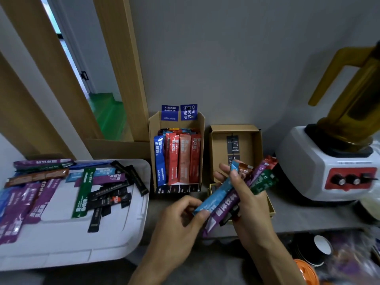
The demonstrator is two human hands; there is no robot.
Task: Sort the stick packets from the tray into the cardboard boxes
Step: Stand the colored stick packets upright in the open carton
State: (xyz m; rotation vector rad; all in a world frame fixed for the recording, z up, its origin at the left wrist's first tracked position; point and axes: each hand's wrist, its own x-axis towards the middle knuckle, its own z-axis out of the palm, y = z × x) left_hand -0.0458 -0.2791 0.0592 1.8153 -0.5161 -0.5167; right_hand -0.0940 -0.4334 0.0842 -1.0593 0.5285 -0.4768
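Observation:
My right hand grips a fanned bundle of stick packets: purple, green, brown and red ones. My left hand pinches the lower end of a light blue packet that lies in the same bundle. Both hands hover in front of a low open cardboard box with black labels inside. To its left stands a taller cardboard box filled with upright blue, red and orange packets. The white tray at the left carries several purple, green, blue, brown and black packets.
A white blender base with a red control panel and an amber jug stands at the right. A small yellowish box lies under my right hand. Cups and an orange object sit below the counter edge at the lower right. A wooden door frame rises at the left.

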